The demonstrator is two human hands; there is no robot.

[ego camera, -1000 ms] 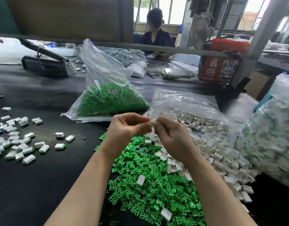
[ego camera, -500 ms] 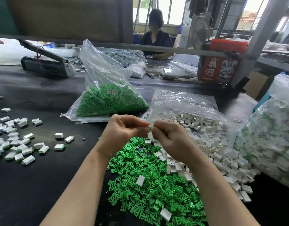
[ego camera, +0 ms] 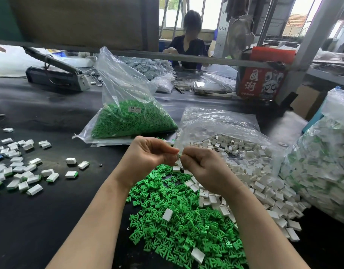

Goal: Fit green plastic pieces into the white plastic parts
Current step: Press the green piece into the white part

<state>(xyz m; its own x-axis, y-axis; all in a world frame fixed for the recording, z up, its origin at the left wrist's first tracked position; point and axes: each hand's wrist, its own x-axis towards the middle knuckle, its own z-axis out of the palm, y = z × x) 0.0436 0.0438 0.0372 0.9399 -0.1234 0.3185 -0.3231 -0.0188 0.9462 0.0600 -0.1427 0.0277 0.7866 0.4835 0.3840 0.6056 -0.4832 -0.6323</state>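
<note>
- Loose green plastic pieces (ego camera: 179, 226) heaped nearest (a few white shells among them).
- Left hand (ego camera: 148, 160) and right hand (ego camera: 204, 167), fingers curled, pinch together what seems a green piece (ego camera: 179, 156), mostly hidden.
- White plastic parts (ego camera: 250, 171) spill rightward.
- Bagged green pieces (ego camera: 132, 121) beyond.

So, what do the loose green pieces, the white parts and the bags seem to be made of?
Loose green pieces: moulded plastic, probably; uniform colour, slight sheen. White parts: likely matte plastic, hollow boxes with crisp edges. Bag of green pieces: thin clear plastic film, wrinkled, with glare. Table: dark matte surface, material unclear.
</note>
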